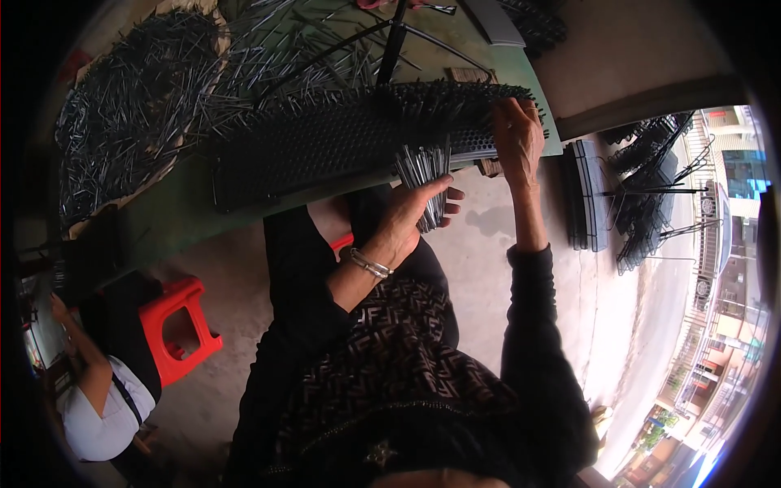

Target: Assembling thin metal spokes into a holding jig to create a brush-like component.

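Note:
My left hand (400,218) is closed round a bundle of thin metal rods (421,169), silvery along the shafts and dark at the top. It is held at the near edge of a long black rack (305,159) with rows of honeycomb-like holes. Many dark rods (443,104) stand up from the rack's far and right parts. At the rack's right end, my right hand (519,138) has its fingers pinched together among the standing rods. Whatever is between those fingers is hidden.
A large heap of dark rods (134,106) lies on the left, with loose rods (277,53) scattered over the green table (533,77). A black stand (394,49) rises behind the rack. Left are a red stool (181,325) and another person (106,407); stacked racks (587,195) are right.

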`<state>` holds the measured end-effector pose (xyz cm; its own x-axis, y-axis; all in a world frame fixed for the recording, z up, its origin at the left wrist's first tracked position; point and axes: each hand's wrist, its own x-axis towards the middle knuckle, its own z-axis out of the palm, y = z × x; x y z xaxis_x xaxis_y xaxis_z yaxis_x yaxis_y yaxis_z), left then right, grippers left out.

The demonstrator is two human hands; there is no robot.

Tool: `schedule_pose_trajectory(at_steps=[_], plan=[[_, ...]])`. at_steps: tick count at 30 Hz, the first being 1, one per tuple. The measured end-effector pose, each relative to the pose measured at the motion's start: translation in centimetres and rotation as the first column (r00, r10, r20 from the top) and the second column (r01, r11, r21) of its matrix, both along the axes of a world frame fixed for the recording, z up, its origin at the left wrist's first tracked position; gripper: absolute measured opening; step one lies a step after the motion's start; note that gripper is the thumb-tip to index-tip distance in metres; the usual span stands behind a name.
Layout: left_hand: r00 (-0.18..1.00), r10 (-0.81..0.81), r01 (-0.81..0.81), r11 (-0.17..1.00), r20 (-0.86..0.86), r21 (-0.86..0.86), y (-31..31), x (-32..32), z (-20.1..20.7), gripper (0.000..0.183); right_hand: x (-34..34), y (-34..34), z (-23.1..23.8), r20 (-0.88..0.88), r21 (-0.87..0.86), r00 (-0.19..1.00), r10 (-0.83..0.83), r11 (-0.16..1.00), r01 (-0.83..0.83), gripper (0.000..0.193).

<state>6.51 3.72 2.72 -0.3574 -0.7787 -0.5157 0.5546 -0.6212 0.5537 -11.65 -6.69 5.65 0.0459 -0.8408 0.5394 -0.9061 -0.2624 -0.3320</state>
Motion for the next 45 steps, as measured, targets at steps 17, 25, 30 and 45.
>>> schedule_pose_trajectory(at_steps=[17,25,30,45], plan=[[0.999,0.020,-0.020,1.000,0.039,0.003,0.6,-0.2,0.7,0.026,0.3,1.9,0.4,-0.060,0.128,0.996,-0.068,0.989,0.075,0.023],[0.996,-0.022,0.027,0.998,0.086,-0.061,0.8,-0.1,1.7,0.032,0.1,5.4,1.8,0.697,0.527,0.708,0.115,0.588,-0.614,0.018],[0.990,-0.072,0.081,0.995,0.124,-0.064,0.7,0.2,1.3,0.032,-0.2,5.3,2.3,0.753,0.530,0.658,0.000,0.591,-0.607,0.017],[1.000,-0.003,0.002,1.000,-0.028,-0.026,-0.9,0.0,0.4,0.035,0.4,2.4,2.0,0.590,0.112,0.807,-0.013,0.991,-0.066,0.011]])
